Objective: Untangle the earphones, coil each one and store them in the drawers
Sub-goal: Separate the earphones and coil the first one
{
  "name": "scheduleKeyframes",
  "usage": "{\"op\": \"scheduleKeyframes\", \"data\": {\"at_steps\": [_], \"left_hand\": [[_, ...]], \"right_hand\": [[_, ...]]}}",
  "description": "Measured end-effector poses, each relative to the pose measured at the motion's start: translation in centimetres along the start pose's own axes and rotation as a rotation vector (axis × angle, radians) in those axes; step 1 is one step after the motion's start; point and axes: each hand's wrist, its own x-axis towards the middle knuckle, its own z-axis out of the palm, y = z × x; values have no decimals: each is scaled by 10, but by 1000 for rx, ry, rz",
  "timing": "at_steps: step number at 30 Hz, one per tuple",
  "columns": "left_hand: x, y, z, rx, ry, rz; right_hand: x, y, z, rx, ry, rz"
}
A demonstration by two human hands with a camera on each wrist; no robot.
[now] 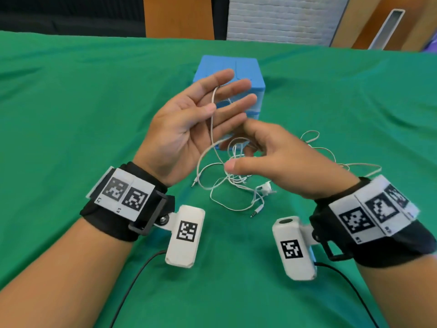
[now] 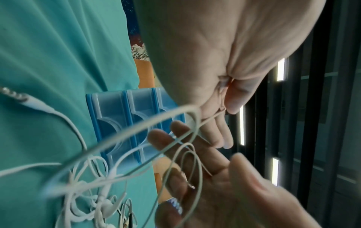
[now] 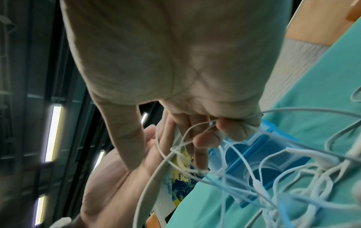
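A tangle of white earphones (image 1: 236, 181) lies on the green cloth just in front of a small blue drawer unit (image 1: 236, 67), whose clear drawer fronts (image 2: 117, 123) are all pushed in. My left hand (image 1: 203, 107) is raised palm up with its fingers straight. Its thumb (image 2: 232, 106) pinches one cable (image 1: 212, 124) against the fingers. That cable hangs down in a loop into the tangle. My right hand (image 1: 260, 150) hovers over the tangle with its fingers (image 3: 230, 129) curled round a strand (image 3: 195, 125). Two jack plugs (image 1: 255, 213) lie at the near side of the pile.
More loose loops of cable (image 1: 326, 150) trail right of the drawers behind my right hand. The green cloth (image 1: 71, 102) covers the whole table. Black camera cords (image 1: 132, 280) run off the near edge under both wrists. Wooden panels and a white brick wall (image 1: 279, 17) stand beyond the far edge.
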Motion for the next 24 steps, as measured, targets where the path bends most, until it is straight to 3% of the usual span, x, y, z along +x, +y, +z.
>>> {"op": "scheduleKeyframes", "data": {"at_steps": [7,14,20,24], "left_hand": [[-1,-1,1,36,28,18],[4,-1,-7,165,229,85],[0,-14,-1,440,135,6],[1,-15,-7,578,162,-89]], "right_hand": [[-2,2,4,-17,-78,7],[-4,3,-41,249,322,-128],[-6,-1,-68,308,533,-204],[-9,-4,-81,365,639,-233]]}}
